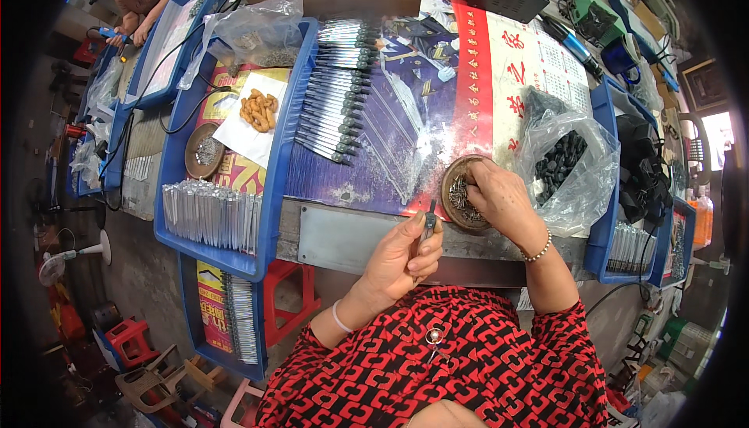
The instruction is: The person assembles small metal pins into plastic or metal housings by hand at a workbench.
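Head view: the slim tool, dark at its upper end, stands tilted upward in the left hand, above the bench's front edge. The left fingers are clamped on it; those of the right hand dip into a round bowl of small metal parts, and whether they pinch one I cannot tell.

Beyond the bowl, toward the left, a long row of similar tools lies on the bench, probably those already worked on. Many silver pieces stand packed in the near end of a blue tray, so much seems left to do. The piece in hand looks unfinished.

As for room, the purple poster between the row and the bowl has bare stretches, dusted with pale powder. Left of it, the tray's raised wall bounds the space; on the right, a clear bag of black pieces crowds the right forearm. Toward the body, a flat metal plate lies along the bench edge, left of the hands.
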Available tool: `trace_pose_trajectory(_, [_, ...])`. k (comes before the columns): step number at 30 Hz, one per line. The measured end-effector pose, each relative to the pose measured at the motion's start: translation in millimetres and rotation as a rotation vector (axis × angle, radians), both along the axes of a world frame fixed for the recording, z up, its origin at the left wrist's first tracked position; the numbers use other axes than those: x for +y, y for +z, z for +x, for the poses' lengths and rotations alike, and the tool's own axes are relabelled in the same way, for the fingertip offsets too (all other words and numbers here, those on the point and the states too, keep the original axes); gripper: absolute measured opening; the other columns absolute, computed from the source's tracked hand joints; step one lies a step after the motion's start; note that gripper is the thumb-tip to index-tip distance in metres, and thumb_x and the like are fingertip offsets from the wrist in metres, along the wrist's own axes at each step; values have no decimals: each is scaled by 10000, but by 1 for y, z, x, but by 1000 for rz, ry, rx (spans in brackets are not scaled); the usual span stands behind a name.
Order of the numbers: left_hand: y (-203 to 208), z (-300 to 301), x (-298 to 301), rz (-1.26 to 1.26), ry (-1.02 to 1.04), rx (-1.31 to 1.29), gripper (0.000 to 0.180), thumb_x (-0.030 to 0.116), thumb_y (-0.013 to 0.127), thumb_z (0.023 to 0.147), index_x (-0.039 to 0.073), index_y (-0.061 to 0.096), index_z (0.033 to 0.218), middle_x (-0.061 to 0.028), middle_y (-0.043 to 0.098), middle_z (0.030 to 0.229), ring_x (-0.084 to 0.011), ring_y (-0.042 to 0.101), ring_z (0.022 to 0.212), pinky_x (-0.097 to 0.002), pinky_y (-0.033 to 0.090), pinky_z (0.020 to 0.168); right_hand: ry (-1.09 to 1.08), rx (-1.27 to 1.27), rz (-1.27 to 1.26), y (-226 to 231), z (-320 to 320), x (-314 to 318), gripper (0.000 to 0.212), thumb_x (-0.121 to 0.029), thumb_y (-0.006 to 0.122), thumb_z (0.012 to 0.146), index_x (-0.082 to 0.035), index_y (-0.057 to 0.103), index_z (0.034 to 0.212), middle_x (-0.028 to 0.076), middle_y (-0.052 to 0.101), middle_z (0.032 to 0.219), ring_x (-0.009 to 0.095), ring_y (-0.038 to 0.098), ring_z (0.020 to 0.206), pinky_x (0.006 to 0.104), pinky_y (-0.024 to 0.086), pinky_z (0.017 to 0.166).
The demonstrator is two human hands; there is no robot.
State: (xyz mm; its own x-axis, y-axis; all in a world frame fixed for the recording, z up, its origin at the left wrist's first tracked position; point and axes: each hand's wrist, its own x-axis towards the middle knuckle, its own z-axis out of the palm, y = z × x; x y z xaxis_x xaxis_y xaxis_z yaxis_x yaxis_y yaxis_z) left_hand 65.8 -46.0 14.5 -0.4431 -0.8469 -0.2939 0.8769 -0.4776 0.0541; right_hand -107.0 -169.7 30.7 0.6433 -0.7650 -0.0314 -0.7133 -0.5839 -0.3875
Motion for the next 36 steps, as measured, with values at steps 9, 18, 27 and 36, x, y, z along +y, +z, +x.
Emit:
trace_pose_trajectory(9, [-1, -8, -8, 45, -7, 18, 298, 318, 445, 945, 36, 538, 971, 2, 438, 653, -52, 330, 444, -180, 258, 401, -169, -297, 121, 1, -17, 2, 101, -22, 577, 756, 22, 500, 805, 155, 558, 697, 289, 565, 628, 347, 439, 585])
trace_pose_trajectory(18, [-6, -16, -14, 58, -31, 38, 299, 313, 442, 946, 32, 536, 977, 0, 443, 657, -53, 334, 444, -179, 266, 399, -173, -459, 193, 6, -25, 6, 119, -6, 596, 780, 21, 569, 893, 124, 604, 749, 194, 598, 667, 288, 455, 607])
trace_pose_trajectory(27, [-8, -21, -14, 65, -43, 5, 308, 325, 439, 945, 28, 508, 990, -1, 439, 689, -46, 319, 445, -181, 264, 399, -374, -797, 554, 23, -21, 30, 114, 14, 572, 823, 28, 595, 934, 86, 628, 790, 133, 625, 685, 235, 489, 615])
trace_pose_trajectory(36, [-4, -26, -13, 38, -28, -48, 290, 321, 436, 948, 43, 503, 999, -3, 467, 686, -51, 351, 452, -175, 275, 402, -149, -833, 394, 22, -4, 53, 79, 2, 588, 819, 24, 565, 891, 92, 572, 868, 146, 595, 739, 250, 488, 631])
